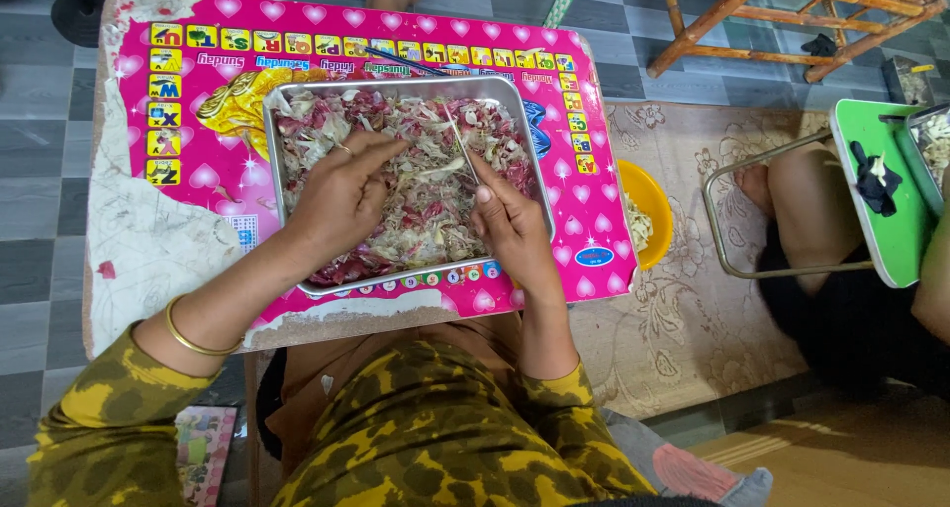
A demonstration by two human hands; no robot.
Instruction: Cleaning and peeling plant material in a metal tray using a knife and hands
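In the frame's centre, the left hand (341,195) pressed flat into the husks (416,190) in the metal tray (282,185), gripping nothing, while the right hand (510,225) pinched a thin blade (461,143), best worked slowly, clear of the fingers.

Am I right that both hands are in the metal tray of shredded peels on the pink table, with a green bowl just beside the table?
Not quite: the bowl beside the pink table is yellow-orange, not green, as the head view shows. The rest holds: the left hand and right hand are both in the metal tray of shredded peels.

Bright even daylight, soft shadows, sharp centre, slight wide-angle bend at edges.
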